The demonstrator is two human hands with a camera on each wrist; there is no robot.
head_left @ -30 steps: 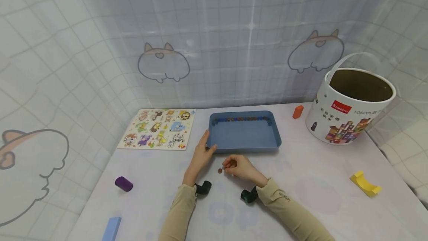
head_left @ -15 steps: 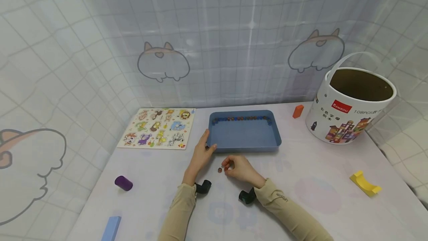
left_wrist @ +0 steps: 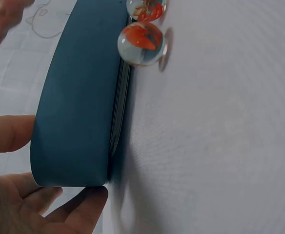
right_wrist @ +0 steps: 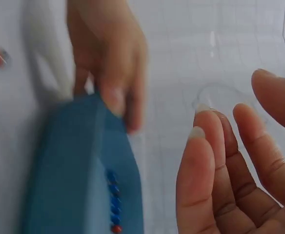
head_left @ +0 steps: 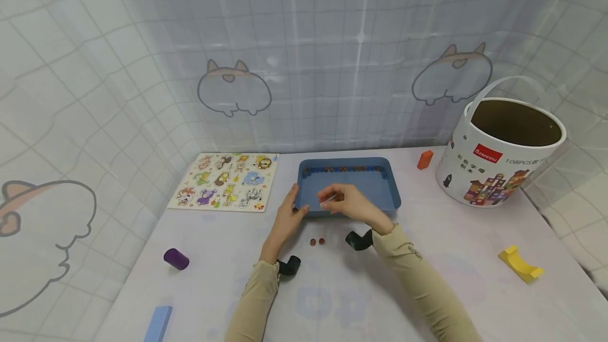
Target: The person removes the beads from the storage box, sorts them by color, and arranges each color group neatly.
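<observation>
My left hand (head_left: 283, 220) grips the near left corner of a blue tray (head_left: 349, 213), its thumb and fingers on either side of the corner in the left wrist view. My right hand (head_left: 349, 202) hovers over the tray's front part; its fingers (right_wrist: 196, 180) are loosely bent, thumb apart, with nothing between them. Two clear glass marbles with orange-red swirls, a left marble (head_left: 313, 242) and a right marble (head_left: 321, 241), lie side by side on the table before the tray. A row of blue and red marbles (right_wrist: 115, 202) lines the tray's far side.
An animal puzzle board (head_left: 223, 181) lies left of the tray. A white bucket (head_left: 494, 173) and an orange block (head_left: 425, 159) stand at the back right. A yellow arch block (head_left: 520, 264) is at right, a purple cylinder (head_left: 176, 259) and a blue block (head_left: 158, 323) at left.
My right hand has let go of the right marble, now in plain view beside the other, and moved up and forward over the tray. The left hand stays on the tray corner.
</observation>
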